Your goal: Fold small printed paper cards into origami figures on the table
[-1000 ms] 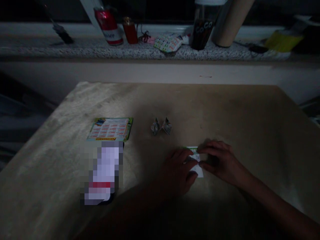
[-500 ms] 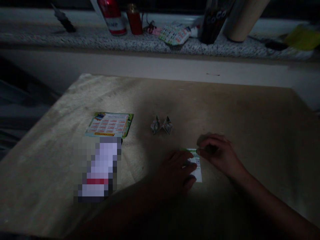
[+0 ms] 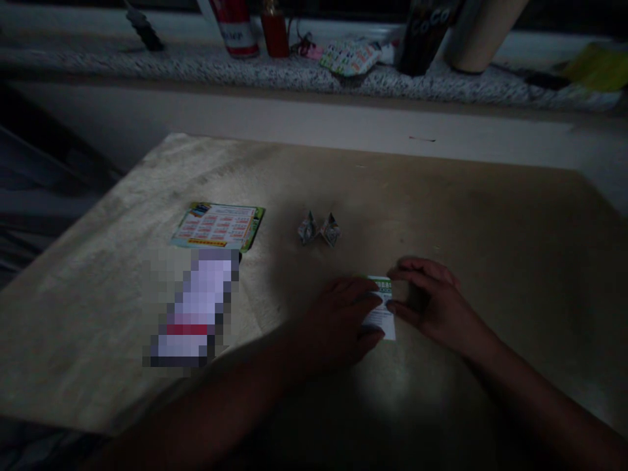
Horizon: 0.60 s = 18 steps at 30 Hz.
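Note:
A small white sheet of paper [image 3: 386,320] with a green printed band at its top lies on the table, partly hidden under my left fingers. My left hand [image 3: 333,320] rests over its left side, fingers spread and lying flat. At the sheet's right edge is my right hand [image 3: 439,297], its thumb tip touching or very close to the edge. A gap shows between that thumb and the bent fingers, with nothing seen in it. Farther up stand two small folded-paper shapes [image 3: 331,230], side by side, pointed at the top.
Left of the folded shapes lies a printed card with a calendar-like grid [image 3: 216,226]. A pixelated phone-like object [image 3: 196,307] lies below it. On the granite sill [image 3: 196,69] are a red can [image 3: 235,29], a small red bottle [image 3: 275,33], a crumpled wrapper [image 3: 350,59] and a dark cup [image 3: 422,39].
The view has tilted down a little, so the table appears higher. My right thumb has shifted slightly down along the sheet's edge. My left hand stays on the sheet, its fingers slightly shifted.

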{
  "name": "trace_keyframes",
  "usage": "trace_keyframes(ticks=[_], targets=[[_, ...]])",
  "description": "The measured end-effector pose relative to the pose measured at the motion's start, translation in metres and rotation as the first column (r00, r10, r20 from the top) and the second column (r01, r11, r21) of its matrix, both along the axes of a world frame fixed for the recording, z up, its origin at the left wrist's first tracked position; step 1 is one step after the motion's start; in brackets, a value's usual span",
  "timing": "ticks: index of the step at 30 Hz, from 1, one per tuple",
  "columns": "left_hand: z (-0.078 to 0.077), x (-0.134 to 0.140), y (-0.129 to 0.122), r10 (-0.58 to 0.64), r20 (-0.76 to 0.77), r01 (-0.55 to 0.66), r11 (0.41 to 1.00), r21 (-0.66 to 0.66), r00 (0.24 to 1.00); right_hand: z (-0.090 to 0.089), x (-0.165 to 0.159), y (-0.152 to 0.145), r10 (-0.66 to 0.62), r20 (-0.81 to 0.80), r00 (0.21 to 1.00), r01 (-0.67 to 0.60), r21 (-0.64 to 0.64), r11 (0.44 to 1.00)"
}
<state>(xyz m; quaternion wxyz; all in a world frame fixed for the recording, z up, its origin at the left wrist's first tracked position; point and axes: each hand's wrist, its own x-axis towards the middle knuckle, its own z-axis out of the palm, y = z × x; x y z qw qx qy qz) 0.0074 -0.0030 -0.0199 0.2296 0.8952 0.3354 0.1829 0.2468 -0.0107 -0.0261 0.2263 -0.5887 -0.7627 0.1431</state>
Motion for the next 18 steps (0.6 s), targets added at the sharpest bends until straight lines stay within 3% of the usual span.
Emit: trace_keyframes(ticks=[7, 12, 15, 18], targets=[[0.003, 0.001, 0.005, 0.071, -0.095, -0.070, 0.997, 0.009, 0.993, 0.002, 0.007, -0.016, 0.118, 0.131, 0.984, -0.105, -0.106, 0.989], [0.002, 0.000, 0.005, 0.059, -0.116, -0.058, 0.998, 0.017, 0.991, 0.011, 0.002, -0.006, 0.062, 0.091, 0.994, -0.046, -0.170, 0.984], [0.002, 0.000, 0.005, 0.055, -0.116, -0.052, 0.998, 0.031, 0.992, 0.017, -0.001, 0.004, -0.038, 0.057, 0.998, 0.046, -0.163, 0.986], [0.001, 0.001, 0.005, 0.064, -0.124, -0.058, 0.997, 0.049, 0.990, 0.017, -0.001, 0.017, -0.047, 0.051, 0.998, 0.054, -0.138, 0.989]])
